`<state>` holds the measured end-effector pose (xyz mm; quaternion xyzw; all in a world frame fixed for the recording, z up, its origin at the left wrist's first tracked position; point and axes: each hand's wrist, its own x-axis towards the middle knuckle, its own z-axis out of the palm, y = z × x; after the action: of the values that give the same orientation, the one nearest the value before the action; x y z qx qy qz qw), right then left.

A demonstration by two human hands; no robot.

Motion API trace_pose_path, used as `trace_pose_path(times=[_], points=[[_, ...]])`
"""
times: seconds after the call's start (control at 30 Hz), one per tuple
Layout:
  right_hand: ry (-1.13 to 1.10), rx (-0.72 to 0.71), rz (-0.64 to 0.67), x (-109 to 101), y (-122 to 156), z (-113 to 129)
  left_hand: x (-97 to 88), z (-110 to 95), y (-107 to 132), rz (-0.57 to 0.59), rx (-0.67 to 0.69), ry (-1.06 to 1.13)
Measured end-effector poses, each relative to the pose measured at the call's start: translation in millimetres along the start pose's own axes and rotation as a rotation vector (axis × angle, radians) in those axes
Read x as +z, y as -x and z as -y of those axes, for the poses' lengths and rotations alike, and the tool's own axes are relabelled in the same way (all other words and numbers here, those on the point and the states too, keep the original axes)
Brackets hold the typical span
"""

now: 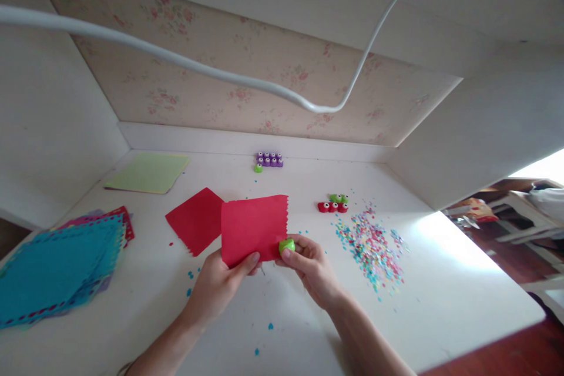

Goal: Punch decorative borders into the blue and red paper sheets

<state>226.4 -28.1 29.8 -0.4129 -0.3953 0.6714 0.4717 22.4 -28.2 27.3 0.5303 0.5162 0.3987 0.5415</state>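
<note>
My left hand (227, 279) pinches the lower left part of a red sheet of paper (253, 226), thumb on top. Small notches run down the sheet's right edge. Between the thumb and fingers of my right hand (311, 264) is a green craft punch (286, 245), set at the lower right corner of the sheet. The paper's corner meets the punch, but whether it lies inside the slot is hidden. Behind the held sheet a second red sheet (196, 220) lies on the table, partly covered, with notches along its lower edge.
Left, a stack of punched blue sheets (66, 264) and pale green sheets (147, 173). Purple punches (269, 160) stand at the back; red punches (333, 207) and green ones to the right. Confetti (374, 249) is heaped on the white table (440, 299). A white cable (198, 70) crosses overhead.
</note>
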Motion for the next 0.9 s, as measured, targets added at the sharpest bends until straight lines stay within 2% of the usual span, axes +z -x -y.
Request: trace_pose_path(times=[0.3, 0.63, 0.9], points=[[-0.012, -0.031, -0.023, 3.1, -0.2, -1.8, 1.2, 0.5, -0.1, -0.014, 0.011, -0.009], [0.043, -0.081, -0.054, 0.5, 2.6, -6.1, 4.9, -10.8, 2.7, -0.017, -0.009, -0.063], [0.0, -0.031, -0.048, -1.6, 0.1, -6.2, 3.6, -4.9, 0.9, -0.005, 0.001, -0.047]])
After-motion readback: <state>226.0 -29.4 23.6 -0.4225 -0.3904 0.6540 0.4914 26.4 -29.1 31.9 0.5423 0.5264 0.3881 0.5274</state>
